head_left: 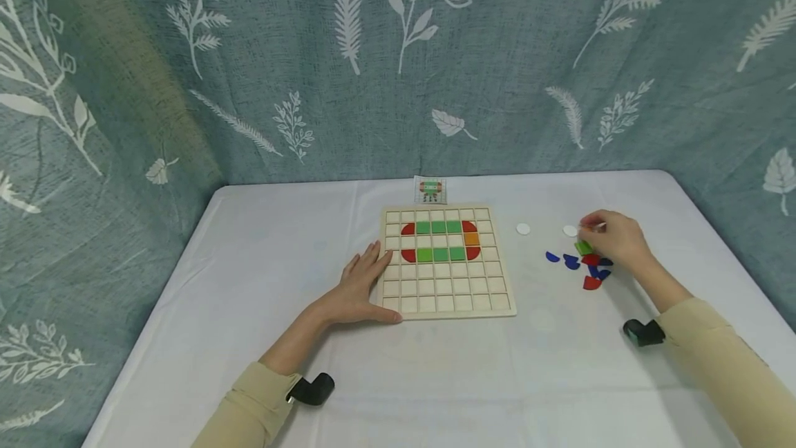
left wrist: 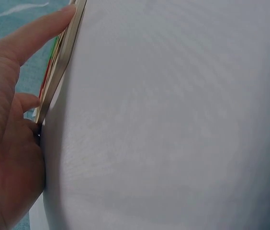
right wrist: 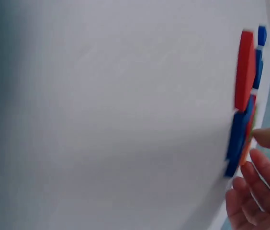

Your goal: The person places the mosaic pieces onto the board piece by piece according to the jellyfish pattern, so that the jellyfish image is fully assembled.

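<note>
A wooden grid board (head_left: 444, 289) lies on the table, bearing green square tiles (head_left: 439, 227), red rounded corner tiles (head_left: 473, 253) and one orange square tile (head_left: 472, 238). My left hand (head_left: 357, 292) rests at its left side, fingers spread onto the edge and thumb at the near corner. In the left wrist view the thumb (left wrist: 53, 24) touches the board's side. Over the loose pieces on the right, my right hand (head_left: 616, 237) pinches a small orange tile (right wrist: 245, 152), mostly hidden by the fingers. Beneath it lie a green tile (head_left: 583, 247), red pieces (head_left: 592, 283) and several blue pieces (head_left: 572, 263).
Two white discs (head_left: 523, 229) lie between the board and the right hand. A small picture card (head_left: 430, 190) with a coloured pattern sits behind the board. White cloth (head_left: 298, 240) covers the table, and a leaf-patterned curtain (head_left: 373, 123) hangs behind.
</note>
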